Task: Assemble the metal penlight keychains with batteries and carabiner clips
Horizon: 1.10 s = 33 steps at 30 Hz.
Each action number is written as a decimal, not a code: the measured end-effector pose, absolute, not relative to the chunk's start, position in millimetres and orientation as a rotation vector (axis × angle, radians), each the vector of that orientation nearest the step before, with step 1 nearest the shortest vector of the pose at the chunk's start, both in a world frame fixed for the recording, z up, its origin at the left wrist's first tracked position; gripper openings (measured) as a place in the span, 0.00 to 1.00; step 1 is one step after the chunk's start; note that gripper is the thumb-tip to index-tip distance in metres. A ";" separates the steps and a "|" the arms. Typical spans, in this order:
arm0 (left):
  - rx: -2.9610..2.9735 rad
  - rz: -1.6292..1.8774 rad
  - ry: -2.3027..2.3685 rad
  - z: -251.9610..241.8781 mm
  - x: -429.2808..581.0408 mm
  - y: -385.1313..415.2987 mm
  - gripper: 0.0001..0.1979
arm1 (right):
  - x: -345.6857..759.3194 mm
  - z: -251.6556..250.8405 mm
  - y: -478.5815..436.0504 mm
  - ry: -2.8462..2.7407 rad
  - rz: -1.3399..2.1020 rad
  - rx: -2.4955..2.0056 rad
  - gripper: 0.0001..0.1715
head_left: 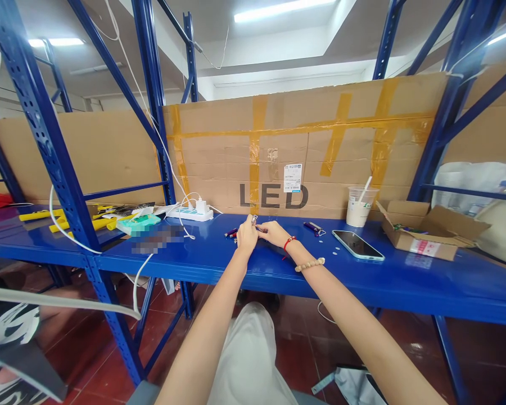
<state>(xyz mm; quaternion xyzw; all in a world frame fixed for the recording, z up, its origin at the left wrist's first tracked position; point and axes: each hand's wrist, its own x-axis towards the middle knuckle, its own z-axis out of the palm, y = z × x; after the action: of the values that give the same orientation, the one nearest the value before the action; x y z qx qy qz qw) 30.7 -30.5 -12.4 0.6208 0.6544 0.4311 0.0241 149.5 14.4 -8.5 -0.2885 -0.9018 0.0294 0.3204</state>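
My left hand is closed round a small piece whose shiny metal clasp sticks up above the fingers. Coming in from the right, my right hand pinches a dark end of what seems to be the same piece; the fingers cover most of it. Several small dark tubes, purple and red, lie on the blue table just left of my left hand. To the right of my hands rest more purple tubes with a metal ring.
On the blue table a phone, a cup with a straw and an open cardboard box stand to the right. A power strip with cables sits left. Behind rises a taped cardboard panel; blue posts frame the table.
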 end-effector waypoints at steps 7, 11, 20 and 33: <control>1.873 1.398 1.994 -11.7 31.9 -29.5 0.08 | 148.0 -9.8 18.6 -2.321 0.068 -0.715 0.17; 1.867 1.436 1.952 -12.8 32.8 -27.6 0.06 | 147.3 -7.7 17.5 -2.300 0.046 -0.795 0.17; 1.646 1.634 1.787 -13.6 35.0 -29.7 0.16 | 157.8 -2.5 20.7 -2.071 0.080 -0.948 0.21; 1.803 1.498 1.862 -14.1 33.1 -27.1 0.19 | 157.0 0.1 14.5 -2.064 -0.093 -0.778 0.20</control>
<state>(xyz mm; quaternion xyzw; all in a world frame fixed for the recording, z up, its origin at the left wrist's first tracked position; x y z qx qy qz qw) 33.1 -27.1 -14.1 0.6006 0.6202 0.4992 0.0740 157.0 14.5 0.1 -0.3148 -0.8347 -0.0374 0.4503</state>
